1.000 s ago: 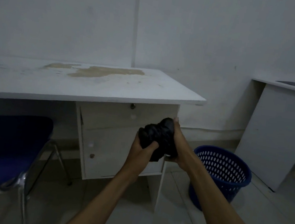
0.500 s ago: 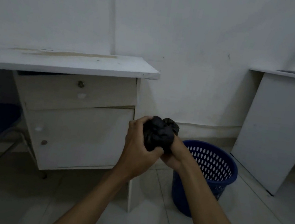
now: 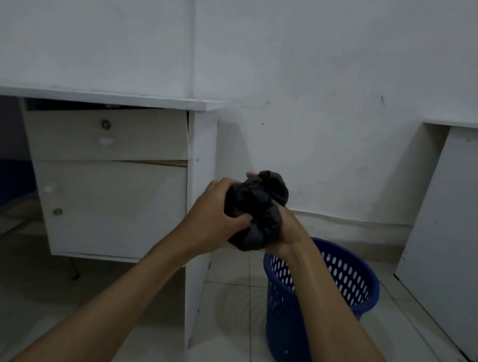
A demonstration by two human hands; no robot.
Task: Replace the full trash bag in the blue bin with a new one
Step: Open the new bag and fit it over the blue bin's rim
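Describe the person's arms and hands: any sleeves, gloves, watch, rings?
Both forearms are bare up to the bottom frame edge; no sleeves visible. Left hand and right hand are ungloved. No watch, bracelet or strap at either wrist. No rings seen, though many of the fingers are hidden and the light is dim.
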